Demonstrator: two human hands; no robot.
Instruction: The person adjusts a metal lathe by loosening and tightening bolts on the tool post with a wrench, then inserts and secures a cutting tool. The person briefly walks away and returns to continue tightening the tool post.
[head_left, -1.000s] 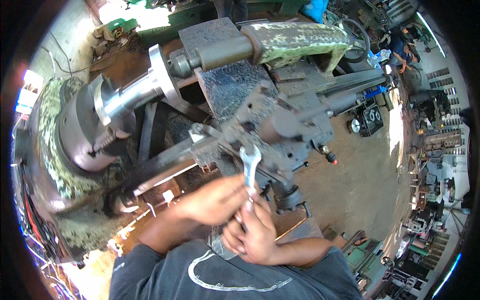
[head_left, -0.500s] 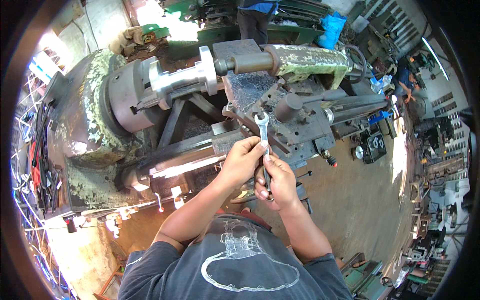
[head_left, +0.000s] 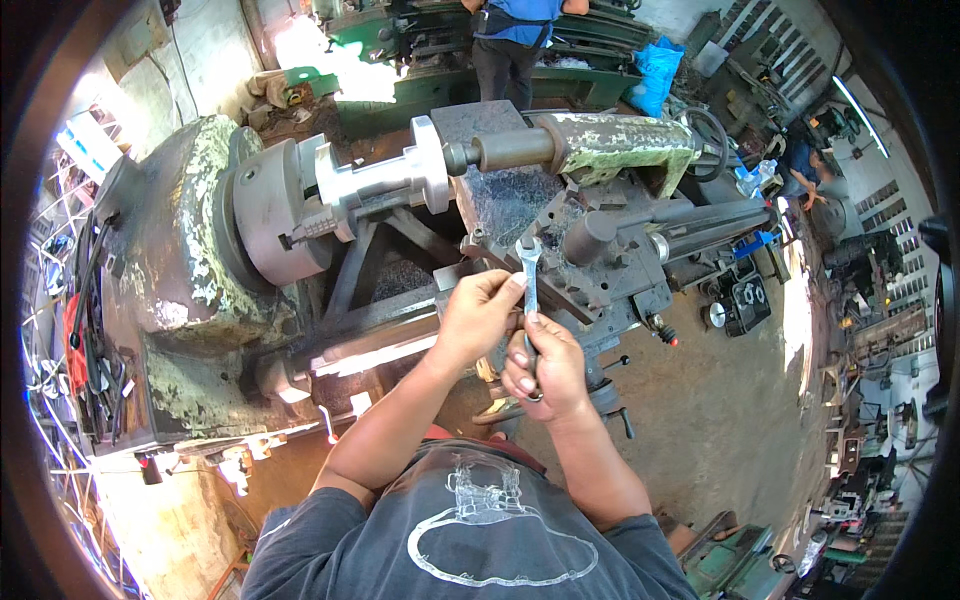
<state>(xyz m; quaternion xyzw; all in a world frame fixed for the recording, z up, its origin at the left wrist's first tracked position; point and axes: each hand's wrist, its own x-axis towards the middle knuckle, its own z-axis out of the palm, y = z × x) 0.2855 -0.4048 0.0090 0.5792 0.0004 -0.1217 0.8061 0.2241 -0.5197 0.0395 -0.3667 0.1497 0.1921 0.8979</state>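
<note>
An open-ended wrench (head_left: 531,290) points upward and away from me, its bright jaw over the lathe's carriage. My right hand (head_left: 550,365) is wrapped round the lower part of its handle. My left hand (head_left: 478,318) has its fingers curled, with thumb and forefinger tips pinched at the upper shank. Beyond the hands is the lathe carriage (head_left: 625,270) with its tool post (head_left: 590,238). A shiny flanged metal workpiece (head_left: 385,180) sits between the chuck (head_left: 278,210) and the tailstock (head_left: 620,142).
The worn, paint-chipped headstock (head_left: 185,270) fills the left side. Levers with knobs (head_left: 668,338) stick out from the carriage at right. A black crate of parts (head_left: 748,303) stands on the floor. One person in blue (head_left: 515,30) stands behind the lathe; another person (head_left: 803,175) is far right.
My view has tilted up a little, so the lathe sits lower in the picture and more of the person behind shows. My left hand has slid slightly left, away from my right hand.
</note>
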